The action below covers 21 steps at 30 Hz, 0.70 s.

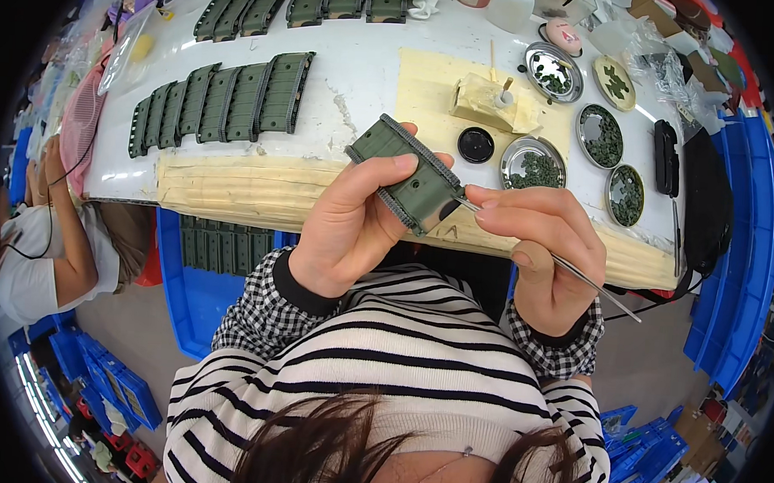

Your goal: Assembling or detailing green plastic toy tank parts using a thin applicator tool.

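Observation:
My left hand (pixel 345 218) grips a curved dark green plastic part (pixel 425 196) with ridged edges and a small hole, held tilted just above the table's front edge. The thumb lies over its face. My right hand (pixel 555 253) pinches a thin metal tool (pixel 605 294) whose tip meets the part's right end, near a dark patch. Whether the tool is a rod or tweezers I cannot tell. Ahead of my right hand stands a round metal dish (pixel 512 180) of small dark green pieces. A black round lid (pixel 476 145) lies beside that dish.
Rows of similar green parts (pixel 229 105) stand at the left and far left. More dishes of green pieces (pixel 600 137) are at the right, near a black case (pixel 666 159). A tape-wrapped block (pixel 488 103) sits mid-table. Below is a blue bin (pixel 185 310); a co-worker's arm (pixel 72 228) is left.

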### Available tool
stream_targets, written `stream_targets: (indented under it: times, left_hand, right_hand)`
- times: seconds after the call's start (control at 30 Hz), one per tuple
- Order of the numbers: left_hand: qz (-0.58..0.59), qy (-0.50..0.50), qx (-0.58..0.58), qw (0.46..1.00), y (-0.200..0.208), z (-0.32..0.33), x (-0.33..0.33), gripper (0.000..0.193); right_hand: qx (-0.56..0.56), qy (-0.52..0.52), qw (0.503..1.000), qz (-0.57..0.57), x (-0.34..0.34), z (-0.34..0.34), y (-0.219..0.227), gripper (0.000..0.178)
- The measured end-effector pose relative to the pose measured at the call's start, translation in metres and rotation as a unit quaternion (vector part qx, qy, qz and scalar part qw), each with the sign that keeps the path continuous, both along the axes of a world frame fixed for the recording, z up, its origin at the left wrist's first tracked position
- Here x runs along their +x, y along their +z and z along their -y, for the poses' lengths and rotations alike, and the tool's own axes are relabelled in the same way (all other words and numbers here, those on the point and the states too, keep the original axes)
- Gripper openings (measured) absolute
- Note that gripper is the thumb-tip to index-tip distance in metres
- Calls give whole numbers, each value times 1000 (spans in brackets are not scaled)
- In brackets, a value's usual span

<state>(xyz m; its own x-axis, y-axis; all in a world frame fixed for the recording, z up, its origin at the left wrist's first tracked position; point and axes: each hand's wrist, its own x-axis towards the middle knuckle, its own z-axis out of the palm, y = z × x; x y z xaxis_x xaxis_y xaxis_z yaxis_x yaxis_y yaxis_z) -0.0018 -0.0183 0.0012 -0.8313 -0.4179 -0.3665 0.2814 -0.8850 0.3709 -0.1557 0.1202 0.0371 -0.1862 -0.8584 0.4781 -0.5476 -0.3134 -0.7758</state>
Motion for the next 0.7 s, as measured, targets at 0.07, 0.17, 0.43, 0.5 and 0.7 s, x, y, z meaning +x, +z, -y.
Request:
stream_targets:
  times: [0.07,0.17,0.43,0.5,0.7]
  left_hand:
    - [-2,-7,10,1000,1,0,0,35]
    - [0,-2,15,1000,1,-1,-1,36]
    - [-17,1,19,1000,-1,-2,1,36]
    - [-11,7,22,1000,-1,-2,0,36]
    - [-26,21,26,999,-4,-6,1,38]
  right_hand:
    - [-7,16,1000,-12,-2,-1,1,27]
    - [-9,30,999,-39,-2,-1,4,29]
    - [6,5,997,-82,5,-4,8,32]
    - [0,6,996,-89,4,-3,7,31]
    - [-16,-14,995,-102,7,-2,2,30]
